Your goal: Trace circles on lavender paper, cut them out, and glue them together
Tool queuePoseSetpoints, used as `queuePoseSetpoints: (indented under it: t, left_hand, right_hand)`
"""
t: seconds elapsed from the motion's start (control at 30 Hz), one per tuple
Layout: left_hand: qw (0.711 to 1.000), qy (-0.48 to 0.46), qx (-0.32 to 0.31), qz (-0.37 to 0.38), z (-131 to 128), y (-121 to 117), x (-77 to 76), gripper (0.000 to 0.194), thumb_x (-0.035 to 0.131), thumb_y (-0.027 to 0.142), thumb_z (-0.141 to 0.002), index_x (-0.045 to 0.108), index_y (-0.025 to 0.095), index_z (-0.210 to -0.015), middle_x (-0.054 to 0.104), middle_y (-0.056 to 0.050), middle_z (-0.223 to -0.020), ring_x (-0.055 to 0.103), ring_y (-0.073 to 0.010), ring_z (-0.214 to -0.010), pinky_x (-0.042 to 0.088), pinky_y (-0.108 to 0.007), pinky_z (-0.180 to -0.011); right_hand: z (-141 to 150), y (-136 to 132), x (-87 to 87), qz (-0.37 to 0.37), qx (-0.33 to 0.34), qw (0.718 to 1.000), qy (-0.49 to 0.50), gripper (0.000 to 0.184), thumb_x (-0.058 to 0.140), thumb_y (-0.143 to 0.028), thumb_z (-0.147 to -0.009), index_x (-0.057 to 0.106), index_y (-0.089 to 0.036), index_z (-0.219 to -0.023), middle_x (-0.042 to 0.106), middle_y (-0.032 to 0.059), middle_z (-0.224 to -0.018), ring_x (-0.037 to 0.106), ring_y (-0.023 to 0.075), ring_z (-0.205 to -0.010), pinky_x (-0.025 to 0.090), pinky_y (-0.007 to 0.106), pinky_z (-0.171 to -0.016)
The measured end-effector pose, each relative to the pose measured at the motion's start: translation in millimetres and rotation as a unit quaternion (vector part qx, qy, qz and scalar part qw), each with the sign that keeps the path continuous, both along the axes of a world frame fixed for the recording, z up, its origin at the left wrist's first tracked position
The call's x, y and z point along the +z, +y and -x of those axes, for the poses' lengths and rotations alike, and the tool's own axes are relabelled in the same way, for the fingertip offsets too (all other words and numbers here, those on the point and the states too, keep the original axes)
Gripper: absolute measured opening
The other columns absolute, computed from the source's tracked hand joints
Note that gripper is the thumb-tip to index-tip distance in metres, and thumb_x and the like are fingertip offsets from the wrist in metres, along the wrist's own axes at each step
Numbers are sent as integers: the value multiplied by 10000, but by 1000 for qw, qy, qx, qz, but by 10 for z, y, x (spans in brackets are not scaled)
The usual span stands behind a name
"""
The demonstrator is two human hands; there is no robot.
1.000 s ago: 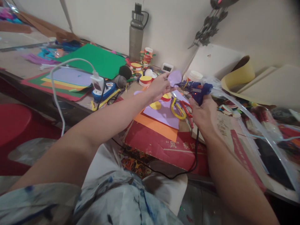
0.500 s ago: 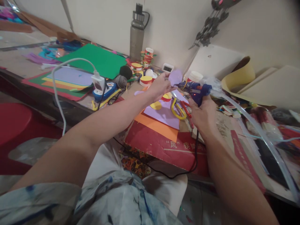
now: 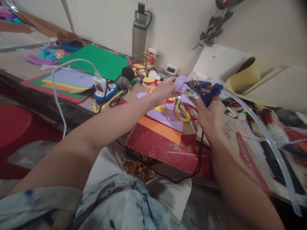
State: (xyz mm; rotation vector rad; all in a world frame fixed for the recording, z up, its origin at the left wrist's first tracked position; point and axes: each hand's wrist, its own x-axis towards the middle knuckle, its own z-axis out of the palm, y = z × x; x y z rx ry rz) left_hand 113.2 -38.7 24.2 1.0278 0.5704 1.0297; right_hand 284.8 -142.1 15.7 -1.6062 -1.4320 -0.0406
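Note:
My left hand (image 3: 167, 90) pinches a round purple disc (image 3: 181, 83) by its left side and holds it up above the cluttered table. My right hand (image 3: 211, 111) is wrapped around the handle of a blue hot glue gun (image 3: 209, 91), with a small red light lit on its body. The gun's nozzle points left, at the disc's right edge; I cannot tell whether they touch. From the gun's rear a long clear glue stick (image 3: 265, 127) curves down to the right. Below the hands lie scissors with yellow handles (image 3: 181, 111), red-handled scissors (image 3: 191, 111) and purple sheets (image 3: 165, 118).
A grey water bottle (image 3: 139, 36) stands against the wall, near a stack of red and white rings (image 3: 151, 58). To the left are a green sheet (image 3: 96, 60) and a blue power socket (image 3: 106, 92) with a white cable. The gun's black cord (image 3: 200, 153) hangs over the table edge.
My right hand and the glue gun have shifted slightly to the right. The purple disc now faces the nozzle more squarely, and the glue stick's tail has swung.

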Motion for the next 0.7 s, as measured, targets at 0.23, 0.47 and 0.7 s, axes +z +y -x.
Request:
queuePoseSetpoints:
  t: [0.23, 0.47, 0.7]
  left_hand:
    - [1000, 17, -18, -15, -19, 25, -48, 399, 584, -64, -895, 668, 193, -1188, 757, 2, -968, 735, -97, -896, 599, -399, -1167]
    - [1000, 14, -11, -17, 3, -5, -21, 343, 588, -68, -914, 635, 188, -1137, 727, 14, -922, 734, -104, -915, 580, -410, -1187]
    - [1000, 18, 9, -16, 25, -26, 35, 339, 589, -39, -947, 620, 190, -1196, 767, -12, -987, 754, -110, -976, 585, -403, -1179]
  right_hand:
    - [29, 3, -8, 7, 21, 1000, -12, 470, 620, -563, -995, 737, -249, -1324, 800, 209, -1228, 752, 413, -1119, 580, 631, -1053]
    - [31, -24, 8, 17, 24, 1000, -8, 513, 622, -587, -990, 726, -257, -1368, 811, 203, -1215, 752, 424, -1104, 574, 654, -1052]
    - [-2, 9, -34, 17, 13, 999, -28, 464, 649, -542, -998, 735, -231, -1332, 806, 213, -1213, 757, 413, -1103, 581, 623, -1052]
